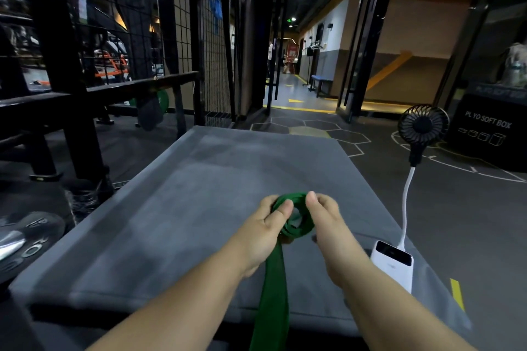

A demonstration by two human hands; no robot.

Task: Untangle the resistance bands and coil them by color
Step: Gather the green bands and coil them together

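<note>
Gripping a green resistance band (pixel 293 216) coil w/ both hands: left hand (pixel 266 232) & right hand (pixel 328 225) pinch it above grey worktop (pixel 176 208); tail hangs toward viewer.

support: grey mat (pixel 185 208) | near right edge: white power bank (pixel 395 265) | near middle: green band (pixel 273 279) crossing near edge

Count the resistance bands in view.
1: a green band, coiled between the left hand and right hand over the mat, tail trailing toward the viewer. Others may be hidden.
</note>
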